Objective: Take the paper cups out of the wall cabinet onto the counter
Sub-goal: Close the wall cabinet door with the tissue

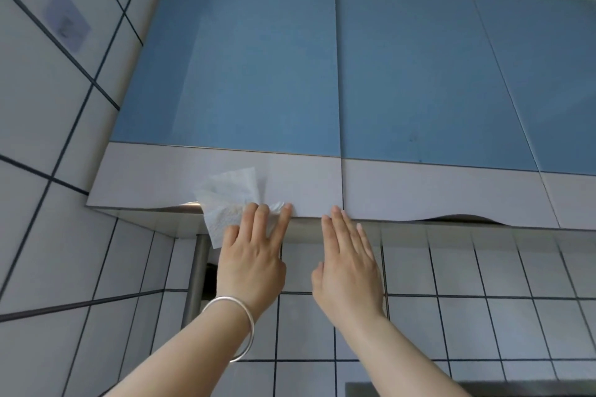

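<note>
The wall cabinet's left door [242,74] is blue above and pale grey along its bottom strip, and it is closed. My left hand [251,255] presses a crumpled white paper towel [225,203] against that door's bottom edge, fingertips on the strip. Beside it, my right hand [348,264] is flat with fingers straight, its tips touching the bottom edge near the seam between the two doors. No paper cups are visible; the cabinet's inside is hidden.
The middle door [419,80] and a right door [554,80] are also closed. White tiled wall [451,316] runs below and to the left. A metal pipe [196,274] stands under the cabinet's left corner. A dark metal edge [483,388] shows at the bottom right.
</note>
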Tool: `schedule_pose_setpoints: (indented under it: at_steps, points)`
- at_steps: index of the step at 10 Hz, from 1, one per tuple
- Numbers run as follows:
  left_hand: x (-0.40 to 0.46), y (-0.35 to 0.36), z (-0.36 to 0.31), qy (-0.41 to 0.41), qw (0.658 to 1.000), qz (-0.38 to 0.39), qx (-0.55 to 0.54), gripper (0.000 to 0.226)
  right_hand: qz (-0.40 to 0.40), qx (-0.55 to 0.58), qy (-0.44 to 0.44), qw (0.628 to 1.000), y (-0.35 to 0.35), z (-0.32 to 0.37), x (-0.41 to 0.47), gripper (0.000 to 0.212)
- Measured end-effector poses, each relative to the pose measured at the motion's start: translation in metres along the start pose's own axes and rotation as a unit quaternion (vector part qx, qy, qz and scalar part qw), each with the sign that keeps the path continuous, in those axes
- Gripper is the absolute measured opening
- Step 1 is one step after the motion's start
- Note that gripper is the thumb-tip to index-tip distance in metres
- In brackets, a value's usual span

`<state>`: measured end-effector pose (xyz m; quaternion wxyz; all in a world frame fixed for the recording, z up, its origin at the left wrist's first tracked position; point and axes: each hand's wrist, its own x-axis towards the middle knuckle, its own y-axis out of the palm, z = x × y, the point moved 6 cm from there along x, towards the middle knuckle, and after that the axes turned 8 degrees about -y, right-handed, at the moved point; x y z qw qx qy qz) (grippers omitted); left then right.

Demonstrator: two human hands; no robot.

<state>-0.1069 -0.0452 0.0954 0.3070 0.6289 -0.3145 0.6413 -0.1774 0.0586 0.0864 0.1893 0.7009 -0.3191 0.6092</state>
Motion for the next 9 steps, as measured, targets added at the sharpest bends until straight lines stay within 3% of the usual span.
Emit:
schedule_pose_setpoints:
  at_steps: [2, 5, 6, 8, 9]
  points:
    - [0.001, 0.008, -0.001, -0.002, 1.0, -0.012, 0.001, 0.082, -0.021, -0.002, -0.009, 1.0, 0.012, 0.001, 0.001, 0.086]
    - [0.004, 0.017, -0.002, 0.005, 0.998, -0.054, 0.016, 0.075, -0.044, -0.073, -0.044, 0.995, 0.02, -0.003, 0.004, 0.07]
    - [0.004, 0.016, -0.001, 0.005, 0.998, -0.052, 0.018, 0.071, -0.041, -0.088, -0.05, 0.994, 0.016, -0.003, 0.008, 0.08]
    - [0.01, 0.002, -0.002, -0.037, 0.998, 0.041, -0.033, 0.075, -0.001, -0.045, -0.025, 0.999, 0.012, -0.002, 0.007, 0.091]
    - [0.008, -0.022, 0.0, -0.066, 0.986, 0.11, -0.111, 0.075, -0.008, 0.019, 0.004, 1.0, -0.007, 0.005, 0.003, 0.072]
